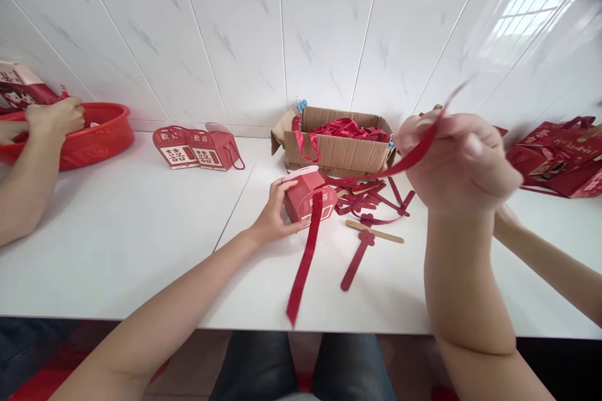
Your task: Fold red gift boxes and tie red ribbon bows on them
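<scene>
My left hand point(276, 216) grips a small red gift box point(305, 195) by its left side, on the white table. A dark red ribbon point(308, 257) runs through the box's top. One end hangs down over the front toward me; the other stretches up to the right. My right hand point(458, 156) is raised high at the right, its fingers pinched on that far part of the ribbon, with the tip sticking up above them. Just right of the box lie red flower-headed strips point(356, 260) and a tan strip point(375, 231).
Behind stands a cardboard box point(345, 150) of red ribbons. Two finished-looking red boxes point(200, 149) sit left of it. A co-worker's arms reach over a red basin point(101, 138) at far left. Another person's arm point(545, 250) and red bags point(559, 153) are at right.
</scene>
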`<action>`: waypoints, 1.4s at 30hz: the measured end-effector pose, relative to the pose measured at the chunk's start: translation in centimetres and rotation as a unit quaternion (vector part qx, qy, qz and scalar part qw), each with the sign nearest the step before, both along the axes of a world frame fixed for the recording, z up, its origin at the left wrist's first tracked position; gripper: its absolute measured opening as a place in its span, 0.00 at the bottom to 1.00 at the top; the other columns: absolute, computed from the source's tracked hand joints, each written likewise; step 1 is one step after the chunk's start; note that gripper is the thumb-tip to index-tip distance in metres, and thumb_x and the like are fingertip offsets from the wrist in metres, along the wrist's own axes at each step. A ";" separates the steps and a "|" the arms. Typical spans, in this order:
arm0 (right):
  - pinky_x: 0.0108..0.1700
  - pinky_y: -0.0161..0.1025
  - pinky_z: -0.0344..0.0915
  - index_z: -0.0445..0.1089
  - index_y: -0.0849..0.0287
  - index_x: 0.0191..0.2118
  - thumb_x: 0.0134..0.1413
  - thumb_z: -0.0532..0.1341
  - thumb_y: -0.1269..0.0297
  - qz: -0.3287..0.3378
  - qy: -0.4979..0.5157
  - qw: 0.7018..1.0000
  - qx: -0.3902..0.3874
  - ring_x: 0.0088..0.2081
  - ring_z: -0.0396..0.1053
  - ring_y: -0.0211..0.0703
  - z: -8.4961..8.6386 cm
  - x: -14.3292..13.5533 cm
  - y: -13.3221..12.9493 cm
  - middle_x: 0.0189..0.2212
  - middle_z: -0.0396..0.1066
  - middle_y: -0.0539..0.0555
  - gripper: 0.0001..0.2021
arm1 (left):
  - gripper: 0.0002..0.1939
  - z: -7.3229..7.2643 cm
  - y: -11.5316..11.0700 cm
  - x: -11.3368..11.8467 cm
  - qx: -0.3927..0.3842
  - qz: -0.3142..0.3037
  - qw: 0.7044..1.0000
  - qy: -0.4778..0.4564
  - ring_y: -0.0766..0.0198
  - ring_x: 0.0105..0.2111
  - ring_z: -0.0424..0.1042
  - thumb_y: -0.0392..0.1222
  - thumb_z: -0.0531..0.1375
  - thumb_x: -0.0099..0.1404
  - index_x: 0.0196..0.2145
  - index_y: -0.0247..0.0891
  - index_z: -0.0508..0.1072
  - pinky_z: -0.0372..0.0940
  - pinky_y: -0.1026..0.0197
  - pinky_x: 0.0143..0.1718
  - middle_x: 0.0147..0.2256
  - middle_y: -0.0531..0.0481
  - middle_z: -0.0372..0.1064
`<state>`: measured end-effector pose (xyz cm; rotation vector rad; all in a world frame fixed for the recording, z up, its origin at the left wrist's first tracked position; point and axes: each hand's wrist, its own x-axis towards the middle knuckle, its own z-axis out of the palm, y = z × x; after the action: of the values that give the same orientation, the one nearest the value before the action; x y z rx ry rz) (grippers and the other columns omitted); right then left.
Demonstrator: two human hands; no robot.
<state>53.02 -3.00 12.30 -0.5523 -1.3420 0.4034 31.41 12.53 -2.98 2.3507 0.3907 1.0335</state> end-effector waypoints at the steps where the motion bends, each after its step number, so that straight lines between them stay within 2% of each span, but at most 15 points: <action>1: 0.45 0.43 0.70 0.78 0.46 0.32 0.47 0.67 0.57 -0.002 0.008 1.000 -0.028 0.38 0.73 0.42 -0.2 -0.2 0.3 0.33 0.76 0.47 0.05 | 0.45 0.0 -0.1 0.0 0.000 -0.005 1.000 -0.002 0.44 0.61 0.50 0.47 0.68 0.51 0.60 0.45 0.49 0.56 0.41 0.59 0.57 0.39 0.47; 4: 0.44 0.42 0.70 0.79 0.52 0.33 0.49 0.66 0.60 0.009 0.004 0.978 -0.209 0.38 0.73 0.41 -1.4 -0.8 2.4 0.32 0.77 0.49 0.06 | 0.51 0.2 -0.4 -0.1 -0.004 -0.006 1.000 0.001 0.44 0.60 0.52 0.47 0.69 0.51 0.64 0.47 0.43 0.57 0.41 0.59 0.59 0.38 0.46; 7: 0.33 0.36 0.69 0.79 0.58 0.34 0.48 0.66 0.56 0.030 -0.041 0.917 -0.395 0.32 0.73 0.41 -3.2 -1.4 4.8 0.30 0.77 0.54 0.12 | 0.53 0.4 -0.6 -0.1 0.005 -0.010 1.000 0.000 0.43 0.61 0.52 0.46 0.70 0.50 0.65 0.47 0.42 0.55 0.40 0.60 0.59 0.38 0.47; 10: 0.28 0.33 0.66 0.79 0.59 0.35 0.47 0.67 0.54 0.041 -0.055 0.885 -0.461 0.28 0.72 0.38 -4.7 -1.7 6.3 0.30 0.77 0.55 0.14 | 0.54 0.6 -0.8 -0.1 0.026 -0.025 0.999 -0.014 0.43 0.61 0.51 0.46 0.70 0.50 0.66 0.47 0.43 0.54 0.39 0.60 0.60 0.38 0.47; 14: 0.29 0.32 0.67 0.79 0.59 0.34 0.47 0.67 0.54 0.049 -0.054 0.881 -0.467 0.29 0.72 0.38 -5.4 -1.8 6.8 0.31 0.77 0.55 0.13 | 0.53 1.0 -1.0 0.0 0.027 -0.039 0.999 -0.020 0.43 0.62 0.49 0.45 0.70 0.51 0.66 0.46 0.43 0.55 0.38 0.60 0.61 0.37 0.46; 19: 0.31 0.34 0.69 0.79 0.58 0.34 0.47 0.67 0.53 0.028 -0.056 0.887 -0.458 0.32 0.73 0.40 -5.4 -1.7 6.7 0.33 0.77 0.55 0.14 | 0.52 1.2 -1.2 0.0 0.024 -0.043 0.999 -0.021 0.42 0.62 0.50 0.44 0.70 0.50 0.65 0.45 0.45 0.55 0.38 0.59 0.61 0.37 0.47; 25: 0.31 0.33 0.68 0.77 0.59 0.38 0.50 0.65 0.57 0.044 -0.074 0.894 -0.439 0.31 0.73 0.38 -5.4 -2.0 6.7 0.34 0.77 0.54 0.13 | 0.52 1.1 -1.2 0.1 0.037 -0.051 0.998 -0.019 0.42 0.63 0.48 0.45 0.69 0.51 0.66 0.47 0.43 0.53 0.37 0.61 0.62 0.37 0.44; 27: 0.32 0.34 0.68 0.76 0.59 0.38 0.49 0.65 0.60 0.024 -0.077 0.903 -0.423 0.32 0.73 0.38 -5.5 -2.3 6.7 0.34 0.77 0.54 0.11 | 0.53 1.0 -1.3 0.0 0.036 -0.046 0.998 -0.012 0.42 0.63 0.49 0.45 0.69 0.51 0.66 0.47 0.42 0.53 0.37 0.61 0.61 0.37 0.45; 30: 0.31 0.34 0.67 0.70 0.58 0.37 0.47 0.66 0.64 -0.028 -0.072 0.911 -0.406 0.29 0.72 0.36 -5.6 -2.8 6.7 0.30 0.76 0.50 0.09 | 0.53 0.9 -1.3 0.0 0.039 -0.040 0.998 -0.006 0.41 0.62 0.50 0.45 0.69 0.51 0.66 0.47 0.42 0.54 0.36 0.60 0.60 0.37 0.46; 35: 0.30 0.33 0.65 0.61 0.56 0.36 0.46 0.66 0.64 -0.086 -0.075 0.904 -0.412 0.26 0.70 0.35 -5.6 -3.0 6.6 0.25 0.75 0.47 0.14 | 0.53 0.8 -1.2 0.0 0.063 -0.052 0.997 -0.015 0.40 0.62 0.50 0.44 0.69 0.51 0.66 0.48 0.42 0.54 0.34 0.59 0.60 0.37 0.45; 38: 0.29 0.33 0.65 0.61 0.56 0.39 0.47 0.67 0.63 -0.076 -0.077 0.903 -0.416 0.25 0.71 0.36 -5.6 -3.0 6.5 0.23 0.74 0.47 0.15 | 0.54 0.9 -1.1 0.0 0.066 -0.059 0.996 -0.014 0.40 0.62 0.50 0.45 0.69 0.51 0.66 0.47 0.42 0.54 0.34 0.59 0.60 0.37 0.46; 42: 0.26 0.33 0.65 0.67 0.58 0.45 0.48 0.67 0.63 -0.043 -0.079 0.900 -0.427 0.20 0.69 0.34 -5.5 -2.9 6.5 0.23 0.75 0.48 0.17 | 0.54 1.1 -1.2 0.0 0.084 -0.071 0.994 -0.010 0.40 0.62 0.49 0.45 0.69 0.51 0.66 0.48 0.40 0.54 0.34 0.59 0.60 0.37 0.46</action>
<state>50.13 3.50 6.81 -1.3925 -1.2451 0.9014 31.40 11.34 -1.89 2.4725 0.1317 1.0576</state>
